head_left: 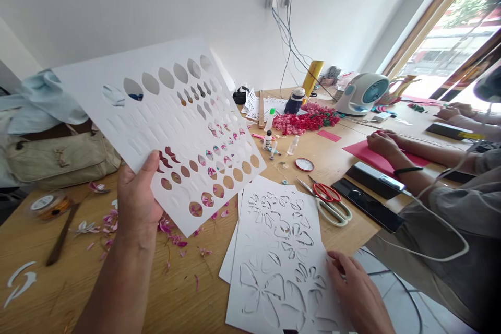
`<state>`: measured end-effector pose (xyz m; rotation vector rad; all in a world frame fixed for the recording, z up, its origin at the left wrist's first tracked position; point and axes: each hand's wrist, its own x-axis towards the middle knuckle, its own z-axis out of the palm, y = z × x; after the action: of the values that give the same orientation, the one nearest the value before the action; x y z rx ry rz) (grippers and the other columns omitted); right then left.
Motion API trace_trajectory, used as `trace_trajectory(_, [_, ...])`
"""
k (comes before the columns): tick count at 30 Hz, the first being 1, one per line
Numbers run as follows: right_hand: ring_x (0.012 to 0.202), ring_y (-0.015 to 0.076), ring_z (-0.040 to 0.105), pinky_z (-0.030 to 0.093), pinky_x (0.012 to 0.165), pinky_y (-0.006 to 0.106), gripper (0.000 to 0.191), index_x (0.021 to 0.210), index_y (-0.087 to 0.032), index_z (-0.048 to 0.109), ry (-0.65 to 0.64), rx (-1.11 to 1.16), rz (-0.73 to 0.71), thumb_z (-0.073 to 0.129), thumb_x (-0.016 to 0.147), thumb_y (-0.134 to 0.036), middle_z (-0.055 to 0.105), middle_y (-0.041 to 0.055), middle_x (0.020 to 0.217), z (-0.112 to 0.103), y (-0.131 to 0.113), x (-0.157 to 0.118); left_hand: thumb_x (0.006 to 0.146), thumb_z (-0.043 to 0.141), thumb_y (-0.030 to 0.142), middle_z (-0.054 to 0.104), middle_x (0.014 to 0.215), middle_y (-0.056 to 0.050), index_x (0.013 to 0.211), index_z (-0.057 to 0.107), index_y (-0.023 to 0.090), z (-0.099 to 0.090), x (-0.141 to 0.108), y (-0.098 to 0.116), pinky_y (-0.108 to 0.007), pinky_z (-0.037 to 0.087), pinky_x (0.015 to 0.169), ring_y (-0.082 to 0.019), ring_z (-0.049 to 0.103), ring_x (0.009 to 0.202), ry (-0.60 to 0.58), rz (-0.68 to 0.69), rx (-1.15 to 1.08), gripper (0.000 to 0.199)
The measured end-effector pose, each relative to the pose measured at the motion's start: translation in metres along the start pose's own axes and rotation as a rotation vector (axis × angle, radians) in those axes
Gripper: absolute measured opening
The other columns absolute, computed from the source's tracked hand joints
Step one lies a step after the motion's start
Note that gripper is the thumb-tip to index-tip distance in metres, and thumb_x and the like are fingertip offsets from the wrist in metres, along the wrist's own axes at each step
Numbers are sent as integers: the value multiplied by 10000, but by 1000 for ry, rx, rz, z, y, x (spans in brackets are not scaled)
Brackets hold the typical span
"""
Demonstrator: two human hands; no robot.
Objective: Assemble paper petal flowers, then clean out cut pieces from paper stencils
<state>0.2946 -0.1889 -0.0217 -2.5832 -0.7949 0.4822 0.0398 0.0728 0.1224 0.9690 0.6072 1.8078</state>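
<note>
My left hand (139,195) is closed on the lower left edge of a white cut-out sheet (146,120), thumb on top, and holds it up tilted above the table. Rows of leaf and petal shapes are cut through this sheet, and some are still filled with white. At the lower right, my right hand (358,287) grips the right edge of a second white sheet with flower cut-outs (266,261); part of its fingers is hidden. Another white sheet (228,266) shows beneath that one. Pink petals (176,240) lie scattered on the wooden table below the raised sheet.
Scissors (332,211), a black phone (368,203) and a power bank (373,180) lie right of the sheets. Small bottles (267,140), red flowers (309,119) and a fan (362,95) stand farther back. Another person's hands (385,143) rest over pink paper (352,154).
</note>
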Motion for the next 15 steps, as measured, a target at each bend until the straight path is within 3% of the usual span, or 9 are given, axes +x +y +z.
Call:
trace_trajectory(5, [931,281,515,397,757,385,416,917,-184,519,83,-180,-62,372,732,-526,566,116,999,3,-16,-3,672,672,131,704,872,-19,931,661,159,1,-2,0,-211,520,745,-110,651,746,-20,-25,36,261])
trace_trajectory(11, [814,248,568,421,633,349,304,892,-202,470,-25,-134,53,382,757,-459,607,76,861,1,-23,0,657,688,148,703,878,-38,952,658,141,3,-4,1,-246,510,794,-129,652,748,-26,-25,46,296])
trace_trajectory(15, [801,233,563,414,630,333,241,845,-212,461,-21,-145,27,373,761,-420,597,67,852,0,-23,2,658,686,141,698,916,-38,948,659,142,3,-4,2,-228,507,797,-126,649,786,-7,-19,52,291])
